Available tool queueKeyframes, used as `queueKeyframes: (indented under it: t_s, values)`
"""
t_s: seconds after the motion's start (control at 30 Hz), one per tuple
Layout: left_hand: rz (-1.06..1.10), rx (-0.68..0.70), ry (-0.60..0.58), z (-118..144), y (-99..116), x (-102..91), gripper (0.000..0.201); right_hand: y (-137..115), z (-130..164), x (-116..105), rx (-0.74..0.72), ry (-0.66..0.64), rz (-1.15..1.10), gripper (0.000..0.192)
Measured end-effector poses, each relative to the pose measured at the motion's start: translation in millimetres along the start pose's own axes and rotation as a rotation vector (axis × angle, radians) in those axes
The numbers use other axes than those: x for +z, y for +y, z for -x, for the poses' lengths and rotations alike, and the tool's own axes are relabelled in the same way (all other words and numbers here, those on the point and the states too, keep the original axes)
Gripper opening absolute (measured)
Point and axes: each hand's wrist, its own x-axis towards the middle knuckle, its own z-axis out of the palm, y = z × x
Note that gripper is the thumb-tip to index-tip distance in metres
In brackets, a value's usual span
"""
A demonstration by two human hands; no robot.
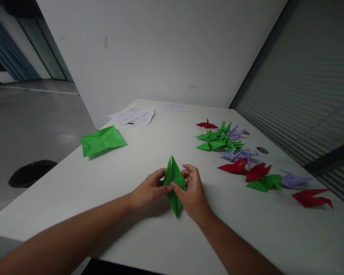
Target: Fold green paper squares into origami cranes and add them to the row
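Between my hands, just above the white table (pixel 126 236), is a green folded paper (pixel 175 175) in a long diamond shape, its upper end split into two points. My left hand (pixel 150 189) pinches its left side, thumb on the front and fingers behind. From the right, my right hand (pixel 193 193) grips it with the thumb pressed near the middle crease. Both thumb tips nearly meet there. The fingers behind the paper are partly hidden.
Green creased paper sheets (pixel 103 141) lie at the left edge, with printed papers (pixel 132 115) behind. Finished cranes in green (pixel 216 145), red (pixel 312 198) and purple (pixel 295 179) spread along the right side, near the blinds (pixel 306 88). A black bin (pixel 31 172) stands on the floor at left.
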Motion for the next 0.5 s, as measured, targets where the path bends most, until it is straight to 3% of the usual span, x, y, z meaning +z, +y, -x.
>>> queueKeyframes:
  t_s: [0.1,0.23,0.37,0.5]
  values:
    - [-0.131,0.063,0.06,-1.8,-1.6,-3.0,0.047,2.3,-3.6,0.1,0.051,0.014,-0.047,0.042]
    - [-0.205,0.032,0.136,-2.9,-1.9,-5.0,0.04,-1.5,-7.6,-2.7,0.085,0.022,-0.084,0.022]
    - [-0.258,-0.006,0.238,-4.6,-0.5,-6.8,0.037,-4.6,-8.2,-5.2,0.07,0.045,-0.079,0.02]
    - [-0.338,0.031,0.244,-5.6,1.5,-8.4,0.029,-4.0,-7.8,-5.2,0.057,0.055,-0.09,0.02]
